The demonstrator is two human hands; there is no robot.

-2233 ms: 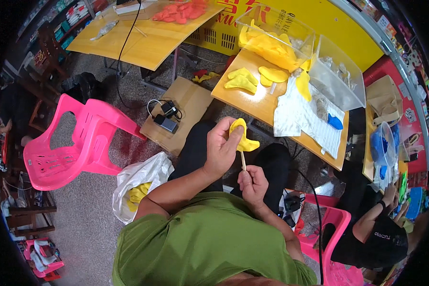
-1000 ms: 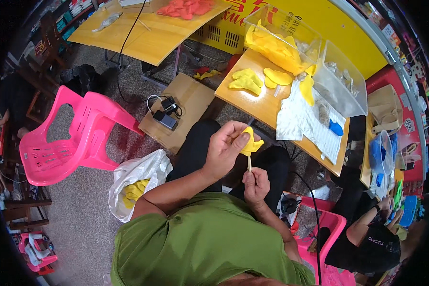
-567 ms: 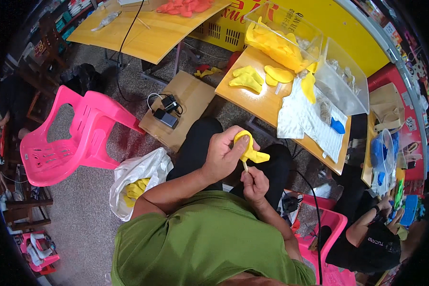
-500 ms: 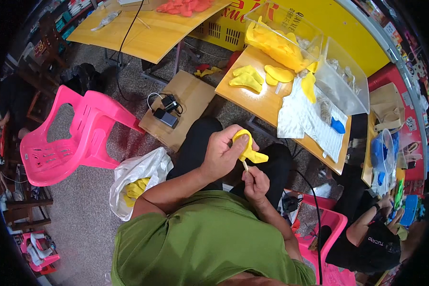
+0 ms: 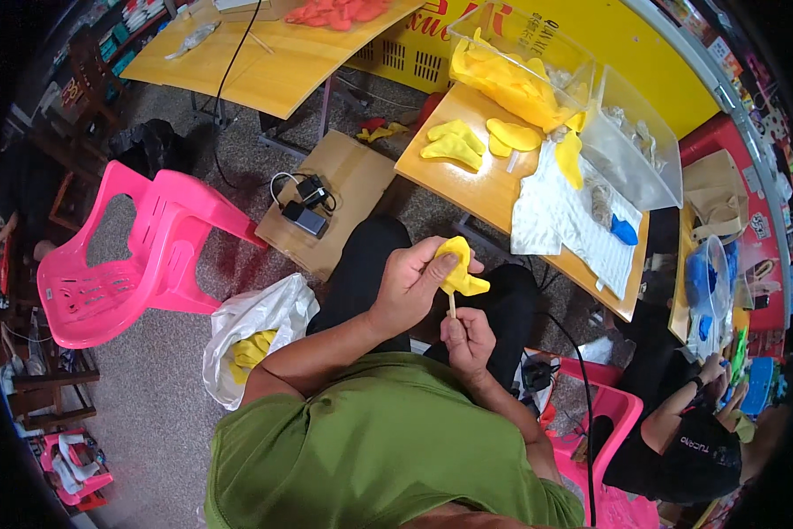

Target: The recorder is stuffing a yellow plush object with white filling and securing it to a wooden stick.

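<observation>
Over my lap, my left hand (image 5: 409, 284) is closed on a small yellow fabric piece (image 5: 461, 271), thumb pressed against its front. My right hand (image 5: 470, 344) grips a thin pale wooden stick (image 5: 452, 305) below it. The stick's upper end disappears into the yellow piece, so its tip is hidden. On the table to the front right lie a similar yellow piece (image 5: 452, 148) and flat yellow pieces (image 5: 513, 136). Beside them a clear plastic bin (image 5: 489, 26) is heaped with more yellow ones.
A white plastic bag (image 5: 229, 331) holding yellow pieces stands on the floor left of my legs. Further left is a pink chair (image 5: 141, 256). Cardboard (image 5: 357, 176) with black adapters lies ahead. White cloth (image 5: 538, 220) covers part of the table (image 5: 423, 172). A co-worker (image 5: 679, 450) sits at right.
The yellow piece's loose end has swung slightly up and inward. My right hand has shifted a little left, and the stick stands more upright, with more of it showing.
</observation>
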